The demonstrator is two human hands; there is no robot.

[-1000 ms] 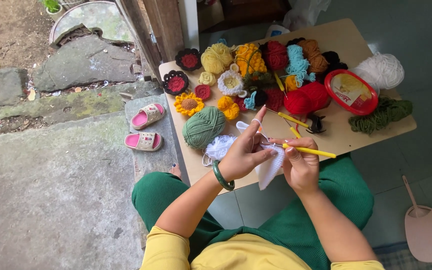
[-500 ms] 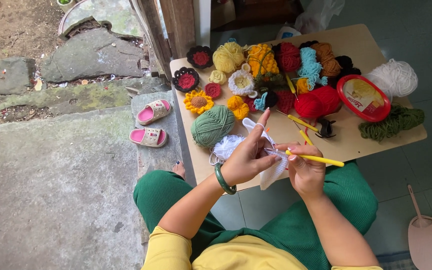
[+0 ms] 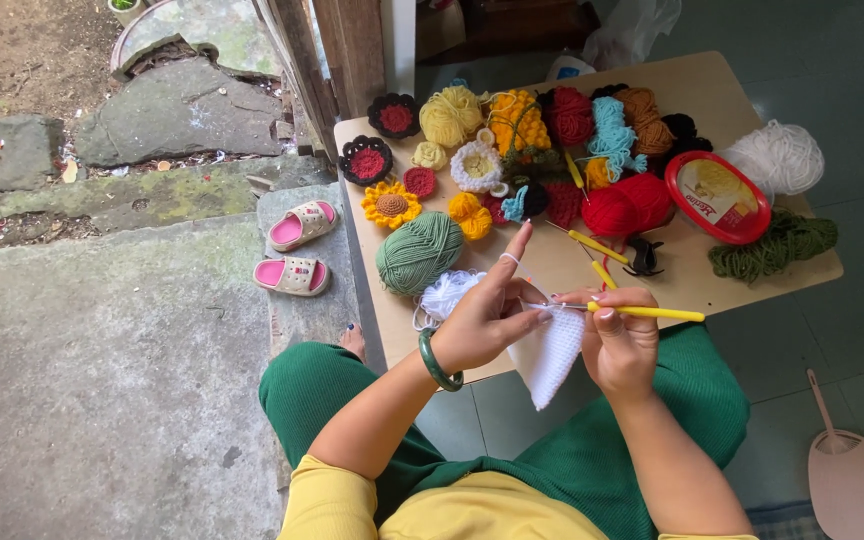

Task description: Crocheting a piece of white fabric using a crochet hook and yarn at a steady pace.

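Note:
My left hand (image 3: 484, 316) pinches the top edge of a white crocheted piece (image 3: 549, 354), with white yarn looped over its raised forefinger. My right hand (image 3: 620, 340) grips a yellow-handled crochet hook (image 3: 649, 313) whose tip meets the piece between the two hands. Both hands hover over the near edge of a low wooden table (image 3: 674, 92). A white yarn ball (image 3: 447, 292) lies just left of my left hand, beside a green yarn ball (image 3: 419, 251).
The table carries several coloured yarn balls, crocheted flowers (image 3: 390, 204), two spare yellow hooks (image 3: 597, 247), a round red-rimmed lid (image 3: 718, 196) and dark green yarn (image 3: 776, 244). Pink sandals (image 3: 295, 275) rest on a stone step at left. A pink hand fan (image 3: 855, 482) lies at lower right.
The view has shifted slightly. Both hands stay on the white piece, and the hook has edged a little toward the left hand.

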